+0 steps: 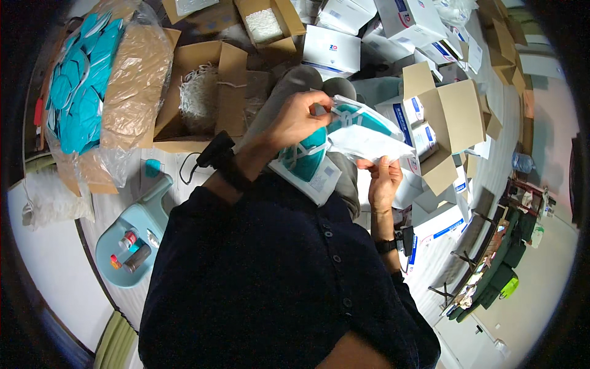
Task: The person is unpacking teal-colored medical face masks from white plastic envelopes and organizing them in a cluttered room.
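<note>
My left hand (299, 118) is closed in a pinch at the edge of a teal face mask (362, 119) with white straps. My right hand (384, 181) grips the lower edge of a white packet (372, 145) between thumb and fingers. The packet lies across the front of that mask; whether the mask is partly inside it I cannot tell. Below my left hand, another teal face mask (304, 158) with white straps rests on a white packet (326, 182) over my lap. My left fingertips are partly hidden behind the mask's edge.
At the left, a plastic-lined carton holds many teal masks (77, 92). Beside it, an open carton (230, 92) contains white straps. White boxes (332, 49) pile up ahead, and an open carton (461, 117) of boxes stands right. A blue stool (114, 246) carries small bottles.
</note>
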{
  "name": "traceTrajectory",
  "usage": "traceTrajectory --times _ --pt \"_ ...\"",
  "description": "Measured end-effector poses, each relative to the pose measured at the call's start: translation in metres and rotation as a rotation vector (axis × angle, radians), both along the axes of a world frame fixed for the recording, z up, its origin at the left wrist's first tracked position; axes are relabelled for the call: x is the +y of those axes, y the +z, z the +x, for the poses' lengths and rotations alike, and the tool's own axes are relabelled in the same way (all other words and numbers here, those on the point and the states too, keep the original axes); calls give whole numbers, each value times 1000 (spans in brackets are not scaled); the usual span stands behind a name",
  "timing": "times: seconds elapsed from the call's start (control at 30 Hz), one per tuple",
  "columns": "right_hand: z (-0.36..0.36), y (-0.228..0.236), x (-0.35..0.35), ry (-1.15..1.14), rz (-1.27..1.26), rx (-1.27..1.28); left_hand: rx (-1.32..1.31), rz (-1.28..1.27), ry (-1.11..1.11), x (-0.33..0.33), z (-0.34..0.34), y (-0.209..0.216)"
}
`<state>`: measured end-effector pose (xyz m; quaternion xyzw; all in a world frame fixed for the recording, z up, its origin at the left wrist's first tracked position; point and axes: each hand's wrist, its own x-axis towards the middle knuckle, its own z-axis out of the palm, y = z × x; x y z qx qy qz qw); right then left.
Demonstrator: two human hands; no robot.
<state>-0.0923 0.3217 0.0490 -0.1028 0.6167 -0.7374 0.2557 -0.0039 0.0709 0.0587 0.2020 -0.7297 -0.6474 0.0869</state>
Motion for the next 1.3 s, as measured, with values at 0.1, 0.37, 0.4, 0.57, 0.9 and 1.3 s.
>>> traceTrajectory --times 0.1,0.37,0.4,0.57,0.9,1.3 --pt "-3 -1 4 -71 23 -9 71 117 104 -8 0 -14" --pt "0 13 12 -40 70 187 204 404 513 -80 43 -7" --pt "3 -5 34 34 211 336 225 432 457 -89 53 -6" --pt "31 4 13 632 351 643 -26 443 345 -127 87 -33" --pt "21 -18 9 191 275 387 -205 -110 -299 -62 84 -17" --pt "-32 -27 32 -353 135 102 -90 -50 -141 -52 52 2"
